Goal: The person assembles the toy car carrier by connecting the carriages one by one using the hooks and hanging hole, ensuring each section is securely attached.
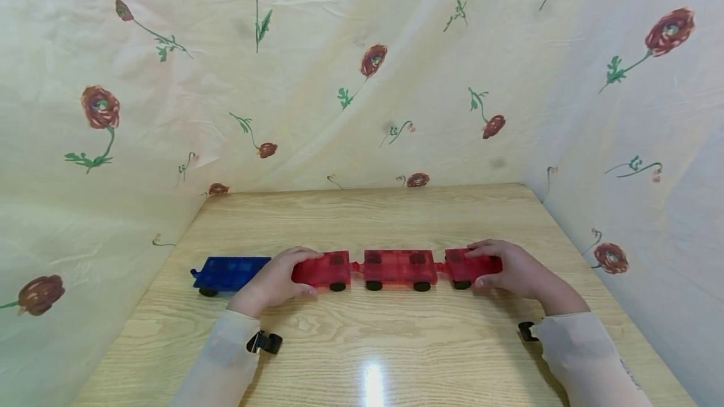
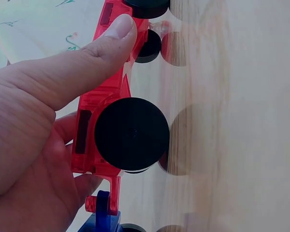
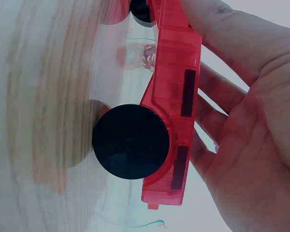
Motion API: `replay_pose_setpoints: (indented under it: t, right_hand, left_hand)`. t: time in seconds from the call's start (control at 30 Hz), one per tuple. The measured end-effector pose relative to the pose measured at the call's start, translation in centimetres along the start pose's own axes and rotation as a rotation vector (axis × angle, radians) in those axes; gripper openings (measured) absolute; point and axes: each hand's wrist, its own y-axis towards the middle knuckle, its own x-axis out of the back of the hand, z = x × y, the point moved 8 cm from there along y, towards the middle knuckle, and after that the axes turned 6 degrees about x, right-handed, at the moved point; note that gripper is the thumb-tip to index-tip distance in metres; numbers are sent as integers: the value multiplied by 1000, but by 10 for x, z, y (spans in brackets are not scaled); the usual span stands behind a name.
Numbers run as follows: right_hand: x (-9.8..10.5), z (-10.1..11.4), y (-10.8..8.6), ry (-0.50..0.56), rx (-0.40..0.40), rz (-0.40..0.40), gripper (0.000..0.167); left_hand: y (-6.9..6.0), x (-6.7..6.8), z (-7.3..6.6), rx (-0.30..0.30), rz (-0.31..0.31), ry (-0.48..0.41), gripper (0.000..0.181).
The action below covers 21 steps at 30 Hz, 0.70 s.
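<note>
My left hand point(image 1: 276, 279) grips the left red toy train car point(image 1: 328, 270), thumb on the near side and fingers on the far side. At the other end, my right hand point(image 1: 511, 270) holds the right red toy train car point(image 1: 460, 264) in the same way. Between them stands a middle red car point(image 1: 399, 267), joined to both by small red couplings. A blue toy train car point(image 1: 229, 273) is at the left, partly behind my left hand. In the left wrist view, a red hook point(image 2: 114, 195) meets the blue car's coupling point(image 2: 103, 208). The cars' black wheels point(image 3: 130, 141) face the tabletop.
The cars stand in a row across a light wooden table point(image 1: 362, 218). Flower-patterned cloth point(image 1: 317, 93) hangs behind the table and along both sides. Black straps point(image 1: 264, 342) are at both wrists, over pale sleeves.
</note>
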Motion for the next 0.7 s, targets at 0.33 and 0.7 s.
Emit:
replay_pose_setpoints:
  t: [0.33, 0.7]
  right_hand:
    - [0, 2, 0, 6, -3, 3, 56]
    - [1, 6, 0, -21, 12, 14, 59]
  left_hand:
    - [0, -2, 2, 12, 2, -12, 77]
    - [1, -1, -1, 11, -2, 57, 79]
